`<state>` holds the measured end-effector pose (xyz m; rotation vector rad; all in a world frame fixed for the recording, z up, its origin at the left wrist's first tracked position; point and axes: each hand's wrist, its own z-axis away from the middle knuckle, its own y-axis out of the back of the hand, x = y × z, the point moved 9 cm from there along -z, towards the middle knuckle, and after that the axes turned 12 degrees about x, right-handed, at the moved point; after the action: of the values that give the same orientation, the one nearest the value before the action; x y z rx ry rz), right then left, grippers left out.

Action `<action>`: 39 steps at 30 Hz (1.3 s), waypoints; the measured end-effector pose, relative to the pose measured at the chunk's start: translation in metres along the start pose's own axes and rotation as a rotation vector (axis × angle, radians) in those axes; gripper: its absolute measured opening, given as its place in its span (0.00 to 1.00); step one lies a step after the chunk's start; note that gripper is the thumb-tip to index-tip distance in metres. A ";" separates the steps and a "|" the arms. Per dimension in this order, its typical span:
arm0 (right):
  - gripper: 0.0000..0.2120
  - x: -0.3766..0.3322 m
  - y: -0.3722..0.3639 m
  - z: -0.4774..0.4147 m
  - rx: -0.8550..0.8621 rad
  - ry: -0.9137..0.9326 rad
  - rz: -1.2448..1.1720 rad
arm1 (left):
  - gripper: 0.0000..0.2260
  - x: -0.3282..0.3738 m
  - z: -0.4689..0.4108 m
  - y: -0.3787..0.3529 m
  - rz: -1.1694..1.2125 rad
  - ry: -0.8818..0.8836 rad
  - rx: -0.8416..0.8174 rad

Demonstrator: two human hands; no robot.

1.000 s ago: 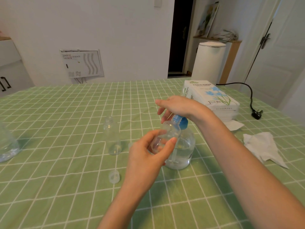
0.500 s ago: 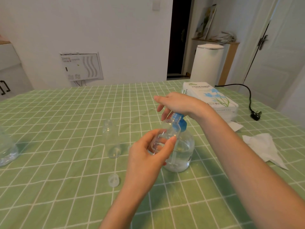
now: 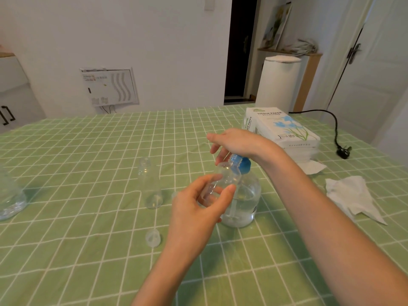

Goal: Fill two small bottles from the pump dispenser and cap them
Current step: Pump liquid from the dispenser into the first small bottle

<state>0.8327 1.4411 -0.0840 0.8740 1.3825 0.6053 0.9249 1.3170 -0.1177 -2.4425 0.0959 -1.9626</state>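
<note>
A clear pump dispenser (image 3: 245, 199) with a blue pump head (image 3: 242, 165) stands mid-table, partly filled with clear liquid. My right hand (image 3: 238, 142) lies flat on top of the pump head, palm down, fingers hanging over its front. My left hand (image 3: 198, 208) grips a small clear bottle (image 3: 225, 180), tilted, with its mouth up under the pump spout. A second small clear bottle (image 3: 150, 184) stands upright and uncapped to the left. One clear cap (image 3: 152, 237) lies on the cloth in front of it.
The green checked tablecloth (image 3: 88, 217) covers the table. A tissue paper pack (image 3: 284, 131) sits behind my right wrist, with a crumpled tissue (image 3: 353, 197) at the right. A black plug and cord (image 3: 343, 151) lie far right. A clear container (image 3: 8, 199) stands at the left edge.
Both hands, the dispenser and the held bottle keep the same pose across the frames; only the camera view shifts a little.
</note>
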 end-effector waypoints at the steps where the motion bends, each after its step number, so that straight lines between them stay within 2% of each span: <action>1: 0.24 -0.001 0.001 0.000 -0.003 -0.002 0.008 | 0.08 0.000 0.000 0.000 0.000 -0.001 0.002; 8: 0.24 -0.010 0.010 0.000 -0.023 0.010 0.056 | 0.09 0.005 -0.001 -0.002 0.013 -0.012 0.005; 17: 0.23 -0.005 0.005 0.003 -0.022 -0.020 -0.014 | 0.10 0.003 0.000 -0.002 0.004 -0.015 -0.002; 20: 0.24 -0.002 0.001 0.004 -0.022 -0.011 -0.029 | 0.08 0.001 0.001 -0.002 -0.006 -0.016 -0.012; 25: 0.24 -0.001 -0.002 0.006 -0.034 -0.010 -0.030 | 0.11 -0.002 0.000 0.000 -0.021 -0.006 0.000; 39: 0.23 -0.008 0.007 0.003 -0.011 -0.011 -0.021 | 0.10 0.003 -0.002 -0.001 0.005 -0.025 0.006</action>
<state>0.8357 1.4380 -0.0743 0.8517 1.3757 0.5911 0.9238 1.3180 -0.1143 -2.4605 0.0960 -1.9267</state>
